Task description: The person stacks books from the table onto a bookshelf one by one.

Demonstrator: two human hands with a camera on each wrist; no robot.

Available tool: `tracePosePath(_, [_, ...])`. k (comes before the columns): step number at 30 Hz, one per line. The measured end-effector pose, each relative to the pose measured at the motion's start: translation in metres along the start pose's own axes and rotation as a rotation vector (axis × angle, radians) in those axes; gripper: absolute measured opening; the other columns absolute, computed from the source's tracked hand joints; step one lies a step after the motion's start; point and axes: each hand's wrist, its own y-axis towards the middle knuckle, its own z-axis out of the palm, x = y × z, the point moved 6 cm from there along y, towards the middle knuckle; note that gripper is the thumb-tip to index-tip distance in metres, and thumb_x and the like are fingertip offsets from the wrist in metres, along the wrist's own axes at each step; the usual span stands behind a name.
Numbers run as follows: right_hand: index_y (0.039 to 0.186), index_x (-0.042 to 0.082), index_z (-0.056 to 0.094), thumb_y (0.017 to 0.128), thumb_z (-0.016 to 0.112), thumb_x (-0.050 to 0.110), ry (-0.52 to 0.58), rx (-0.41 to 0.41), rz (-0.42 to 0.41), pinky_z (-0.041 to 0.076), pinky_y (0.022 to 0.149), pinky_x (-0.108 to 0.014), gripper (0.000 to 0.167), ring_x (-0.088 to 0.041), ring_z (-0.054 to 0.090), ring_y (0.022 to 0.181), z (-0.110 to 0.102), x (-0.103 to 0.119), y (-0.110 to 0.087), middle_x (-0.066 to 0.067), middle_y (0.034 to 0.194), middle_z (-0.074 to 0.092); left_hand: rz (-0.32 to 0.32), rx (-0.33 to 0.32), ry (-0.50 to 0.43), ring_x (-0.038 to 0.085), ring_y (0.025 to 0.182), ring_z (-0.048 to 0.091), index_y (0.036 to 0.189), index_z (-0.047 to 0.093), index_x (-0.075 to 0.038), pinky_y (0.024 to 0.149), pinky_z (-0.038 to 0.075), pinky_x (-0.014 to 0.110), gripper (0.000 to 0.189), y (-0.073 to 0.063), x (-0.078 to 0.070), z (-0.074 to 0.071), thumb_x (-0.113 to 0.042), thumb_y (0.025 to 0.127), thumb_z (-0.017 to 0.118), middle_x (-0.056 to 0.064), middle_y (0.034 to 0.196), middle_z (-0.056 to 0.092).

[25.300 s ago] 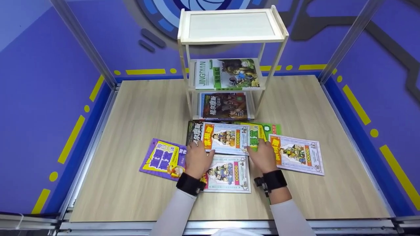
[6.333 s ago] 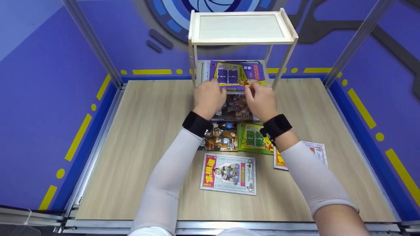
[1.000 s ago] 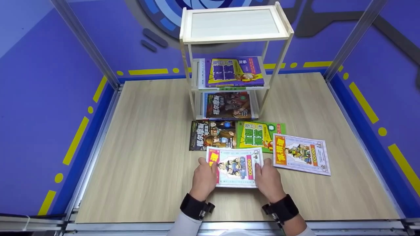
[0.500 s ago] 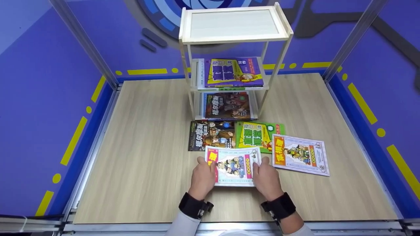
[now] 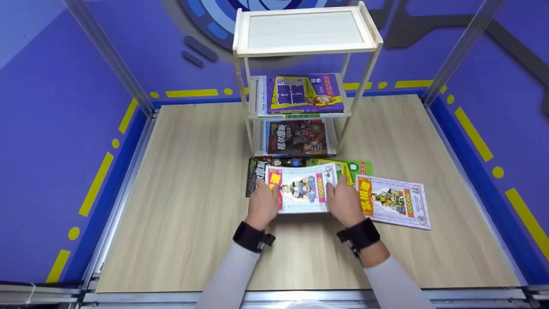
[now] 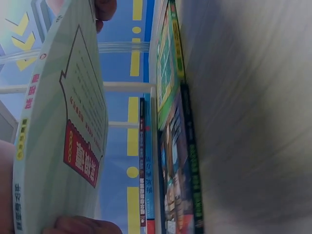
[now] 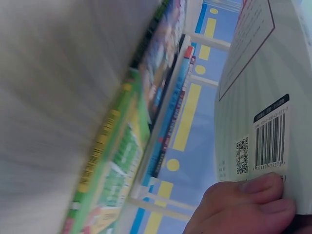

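A pale blue-white comic book with a pink title strip is held level between both hands, raised over the table. My left hand grips its left edge, thumb on the cover. My right hand pinches the right edge; in the right wrist view its fingers curl under the back cover beside a barcode. Partly covered behind the comic lie a dark book and a green book. In the left wrist view the comic's underside and spine show, well above the wood surface.
A pale wooden shelf rack stands at the back. Its middle shelf bears a stack topped by a purple book; its bottom shelf bears a dark brown book. An orange-titled comic lies at the right.
Since a second ago, both hands have carried the comic forward toward the rack, over the dark and green books. Earlier, the purple book went from the table to the middle shelf.
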Motion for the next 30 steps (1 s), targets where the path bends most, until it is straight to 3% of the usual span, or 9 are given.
tracePosePath(4, [0.131,-0.009,0.050,0.111,0.050,0.031,0.012,0.013,0.018,0.054,0.064,-0.048,0.045,-0.036,0.062,0.069,0.000,0.005,0.022,-0.016,0.079,0.062,0.014,-0.031,0.045,0.036,0.080,0.073,0.140,0.042,0.012,0.074,0.062,0.048,0.058,0.024,-0.007,-0.008,-0.038,0.112,0.050,0.019,0.087,0.071])
tracePosePath(7, [0.130,-0.011,0.050,0.110,0.050,0.031,0.029,0.024,0.023,0.056,0.079,-0.058,0.046,-0.046,0.069,0.084,0.003,0.003,0.037,-0.028,0.091,0.068,0.018,-0.048,0.068,0.042,0.091,0.075,0.144,0.040,0.014,0.081,0.063,0.052,0.062,0.041,-0.013,-0.011,-0.039,0.112,0.050,0.026,0.098,0.074])
tracePosePath(11, [0.138,-0.016,0.047,0.110,0.050,0.034,0.047,0.069,0.038,0.055,0.093,-0.062,0.057,-0.054,0.069,0.104,0.008,-0.002,0.060,-0.040,0.114,0.068,0.017,-0.053,0.133,0.039,0.090,0.077,0.147,0.039,0.013,0.078,0.063,0.048,0.064,0.065,-0.019,-0.007,-0.039,0.112,0.048,0.025,0.099,0.076])
tracePosePath(16, [0.156,-0.015,0.030,0.111,0.048,0.041,0.103,0.141,0.095,0.056,0.098,-0.058,0.074,-0.049,0.067,0.110,0.016,-0.001,0.097,-0.037,0.131,0.063,0.036,-0.085,0.239,0.031,0.076,0.077,0.150,0.038,0.017,0.065,0.064,0.041,0.065,0.105,-0.027,0.002,-0.037,0.114,0.044,0.017,0.087,0.076])
tracePosePath(19, [0.158,-0.015,0.026,0.111,0.047,0.038,0.121,0.131,0.104,0.053,0.105,-0.060,0.074,-0.051,0.064,0.118,0.017,0.002,0.122,-0.038,0.137,0.060,0.007,-0.092,0.214,0.033,0.086,0.079,0.151,0.039,0.014,0.073,0.065,0.042,0.063,0.133,-0.034,0.006,-0.036,0.113,0.045,0.019,0.101,0.078])
tracePosePath(21, [0.156,-0.016,0.027,0.110,0.048,0.035,0.135,0.096,0.096,0.049,0.111,-0.060,0.071,-0.054,0.060,0.127,0.016,0.004,0.137,-0.042,0.141,0.056,0.023,-0.110,0.215,0.035,0.096,0.079,0.147,0.046,0.012,0.081,0.066,0.044,0.056,0.148,-0.041,0.003,-0.033,0.113,0.046,0.021,0.114,0.076])
tracePosePath(23, [0.154,-0.016,0.028,0.110,0.048,0.031,0.152,0.063,0.088,0.048,0.110,-0.060,0.067,-0.055,0.060,0.126,0.015,0.007,0.149,-0.043,0.136,0.058,0.044,-0.125,0.209,0.035,0.101,0.078,0.144,0.051,0.011,0.085,0.065,0.045,0.052,0.159,-0.048,-0.001,-0.031,0.113,0.046,0.020,0.120,0.075])
tracePosePath(27, [0.148,-0.017,0.034,0.109,0.046,0.026,0.140,0.032,0.058,0.050,0.106,-0.061,0.059,-0.057,0.062,0.121,0.012,0.014,0.164,-0.043,0.126,0.063,0.168,-0.184,0.377,0.033,0.105,0.076,0.129,0.065,0.008,0.089,0.064,0.044,0.042,0.170,-0.065,-0.008,-0.026,0.112,0.048,0.019,0.125,0.072])
tracePosePath(30, [0.143,-0.018,0.039,0.108,0.045,0.023,0.095,0.009,0.017,0.051,0.101,-0.063,0.054,-0.058,0.064,0.112,0.007,0.020,0.170,-0.041,0.116,0.066,0.210,-0.220,0.438,0.033,0.103,0.077,0.130,0.066,0.009,0.089,0.064,0.044,0.042,0.174,-0.074,-0.013,-0.024,0.111,0.050,0.020,0.126,0.073])
